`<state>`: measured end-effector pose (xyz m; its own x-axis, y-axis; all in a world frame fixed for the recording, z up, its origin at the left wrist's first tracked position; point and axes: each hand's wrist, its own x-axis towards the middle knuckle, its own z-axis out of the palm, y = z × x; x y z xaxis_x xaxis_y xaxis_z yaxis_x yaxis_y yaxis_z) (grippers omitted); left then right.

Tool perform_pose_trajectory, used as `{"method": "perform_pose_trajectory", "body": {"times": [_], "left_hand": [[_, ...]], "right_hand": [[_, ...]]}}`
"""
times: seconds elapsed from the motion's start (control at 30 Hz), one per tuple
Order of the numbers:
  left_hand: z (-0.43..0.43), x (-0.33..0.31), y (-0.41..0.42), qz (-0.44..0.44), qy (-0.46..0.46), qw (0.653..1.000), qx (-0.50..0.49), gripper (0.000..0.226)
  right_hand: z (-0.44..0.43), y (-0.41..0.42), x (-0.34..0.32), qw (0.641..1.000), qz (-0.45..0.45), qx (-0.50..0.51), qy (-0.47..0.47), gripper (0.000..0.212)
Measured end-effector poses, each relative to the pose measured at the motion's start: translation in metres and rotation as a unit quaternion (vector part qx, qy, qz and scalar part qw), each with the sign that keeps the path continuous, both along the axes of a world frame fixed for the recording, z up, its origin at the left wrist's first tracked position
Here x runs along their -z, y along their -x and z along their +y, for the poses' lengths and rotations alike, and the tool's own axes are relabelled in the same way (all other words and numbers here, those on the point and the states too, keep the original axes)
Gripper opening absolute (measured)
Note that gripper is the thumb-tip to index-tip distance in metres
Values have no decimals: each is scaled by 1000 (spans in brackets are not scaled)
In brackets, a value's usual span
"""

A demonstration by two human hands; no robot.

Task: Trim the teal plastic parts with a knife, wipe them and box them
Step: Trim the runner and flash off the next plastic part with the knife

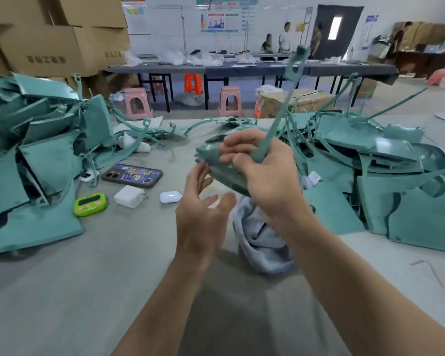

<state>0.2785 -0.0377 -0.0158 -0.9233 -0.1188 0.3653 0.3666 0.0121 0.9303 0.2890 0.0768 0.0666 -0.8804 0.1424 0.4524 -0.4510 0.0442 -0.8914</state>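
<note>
Grips a teal plastic part (211, 155) in the right hand (254, 165), raised above the surface (88, 265), fingers and thumb curled tight round the base of its long runner stalk (285, 98), stalk rising toward 1 o'clock. Holds the left hand (203, 209) wide open at 7 o'clock of the part, fingers spread and relaxed, palm turned toward it. Too blurred to tell whether the fingertips touch the part's lower edge. Directly beneath, at 5 o'clock, a crumpled grey cloth (260, 242) on the surface. At 9 o'clock a phone (132, 175), white charger (129, 196), earbud case (170, 197) and green timer (90, 204). Heaps of teal parts at 9 o'clock (36, 155) and 3 o'clock (396, 188).
</note>
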Motion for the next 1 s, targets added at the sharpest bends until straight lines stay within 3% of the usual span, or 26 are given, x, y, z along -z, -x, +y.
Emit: {"method": "perform_pose_trajectory", "body": {"times": [0.03, 0.1, 0.13, 0.2, 0.23, 0.3, 0.37, 0.43, 0.47, 0.53, 0.6, 0.7, 0.83, 0.9, 1.0], "left_hand": [[-6, 1, 0, 14, 56, 998, -24, 77], [-17, 4, 1, 35, 169, 982, -78, 98], [-23, 8, 2, 61, 247, 960, -118, 99], [-34, 21, 6, 132, 383, 893, -194, 84], [-41, 25, 8, 137, 396, 884, -210, 69], [-55, 27, 14, 57, 338, 909, -238, 45], [-73, 27, 26, -23, 243, 923, -299, 20], [-93, 23, 39, -64, 121, 932, -335, 10], [-101, 23, 42, -75, 70, 936, -336, 7], [-111, 24, 44, -66, 23, 941, -332, 5], [-111, 27, 44, -51, 12, 941, -333, 15], [-107, 32, 43, -40, 8, 944, -328, 25], [-109, 35, 44, -29, 19, 951, -307, 26], [-111, 35, 45, -16, 9, 957, -290, 27], [-112, 35, 47, -13, -5, 961, -275, 22]], "right_hand": [[-8, 8, 2, 994, -33, -27, 100, 29], [-21, 22, 5, 940, -125, -76, 307, 26], [-25, 29, 9, 903, -167, -102, 382, 23], [-31, 37, 21, 851, -228, -183, 437, 15], [-33, 38, 29, 844, -245, -234, 416, 13], [-33, 42, 45, 877, -258, -278, 294, 27], [-30, 46, 60, 934, -251, -215, 139, 42], [-21, 47, 74, 962, -233, -128, -55, 48], [-14, 47, 81, 956, -217, -90, -175, 53], [5, 48, 95, 905, -171, -24, -388, 67], [25, 52, 98, 857, -123, 34, -498, 74], [53, 65, 91, 827, -124, 119, -535, 68], [77, 79, 79, 830, -201, 249, -457, 59], [78, 76, 76, 856, -181, 306, -374, 52], [68, 63, 70, 928, -104, 288, -210, 53]]}}
